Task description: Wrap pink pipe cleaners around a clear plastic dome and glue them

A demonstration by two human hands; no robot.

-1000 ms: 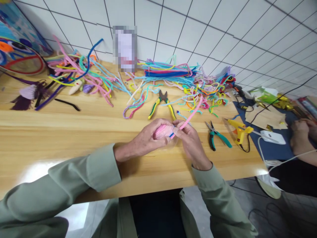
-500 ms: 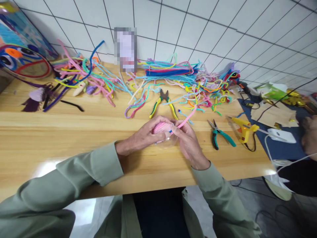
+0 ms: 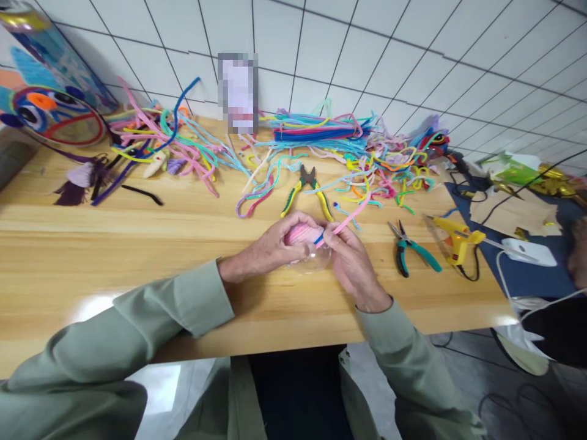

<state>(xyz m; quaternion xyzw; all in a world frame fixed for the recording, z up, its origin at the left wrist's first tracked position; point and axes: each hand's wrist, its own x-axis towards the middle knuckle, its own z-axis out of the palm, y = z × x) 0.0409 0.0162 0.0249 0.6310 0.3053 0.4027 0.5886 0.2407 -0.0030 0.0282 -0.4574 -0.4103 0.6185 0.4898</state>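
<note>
My left hand [image 3: 290, 241] is closed around a clear plastic ball [image 3: 316, 263], whose upper part is covered with rows of pink pipe cleaner. A short blue strip [image 3: 318, 238] shows beside the pink rows. Between the thumb and fingers of my right hand [image 3: 346, 253] is a pink pipe cleaner [image 3: 353, 216], its free end sticking out up and to the right. Just beyond my hands lie yellow-and-green pliers [image 3: 308, 186], jaws pointing away. Part of the ball is hidden behind my fingers.
Teal long-nose pliers [image 3: 409, 250] and a yellow glue gun [image 3: 458, 238] lie to the right. Along the tiled wall are loose pipe cleaners [image 3: 174, 146] and a bundled stack [image 3: 316, 129]. A phone-like upright object [image 3: 238, 91] is blurred. Another person's hand [image 3: 578, 250] shows at the right edge.
The view has shifted slightly, so everything sits a little further right. My right hand has drawn slightly away from my left, and more of the blue strip shows.
</note>
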